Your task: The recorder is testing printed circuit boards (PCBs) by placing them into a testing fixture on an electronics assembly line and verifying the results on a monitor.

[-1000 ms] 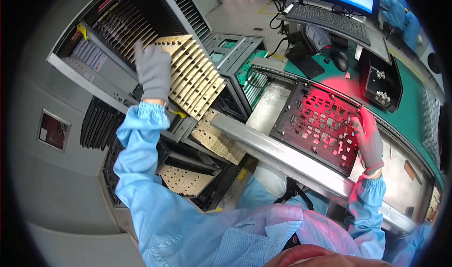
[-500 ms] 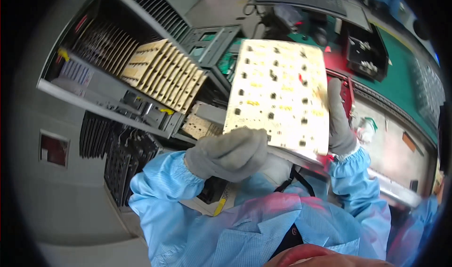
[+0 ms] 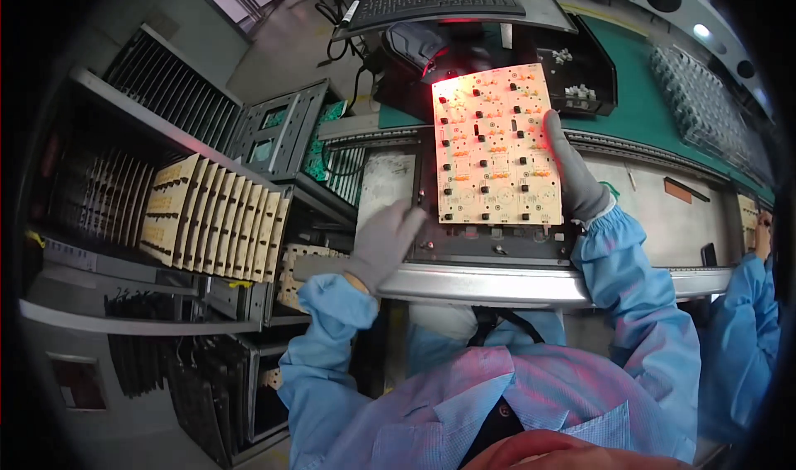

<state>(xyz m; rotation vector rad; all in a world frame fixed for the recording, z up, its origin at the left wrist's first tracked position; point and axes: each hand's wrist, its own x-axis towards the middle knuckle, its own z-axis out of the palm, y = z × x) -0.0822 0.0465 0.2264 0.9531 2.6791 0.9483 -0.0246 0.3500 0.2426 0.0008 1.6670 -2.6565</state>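
My right hand (image 3: 575, 172), in a grey glove, grips the right edge of a pale circuit board (image 3: 497, 151) and holds it tilted up over the conveyor. Small black parts and orange marks run in rows across the board. Red light falls on its upper left corner, beside a dark scanner-like device (image 3: 419, 43). My left hand (image 3: 385, 239), also gloved, is off the board to its lower left, with fingers apart and nothing seen in them. Beneath the board lies a dark fixture frame (image 3: 493, 244) on the conveyor, partly hidden.
On the left stands a rack (image 3: 186, 151) with several similar boards (image 3: 207, 221) upright in its slots. A keyboard (image 3: 448, 4) sits on a shelf at the back. Beyond the conveyor are a black bin (image 3: 601, 76) and clear trays (image 3: 705, 97). At far right another person's sleeve (image 3: 746, 304) shows.
My view has turned toward the conveyor. The board has moved over the conveyor near the scanner-like device, and red light now shows on it. My left hand has let go of its lower left corner.
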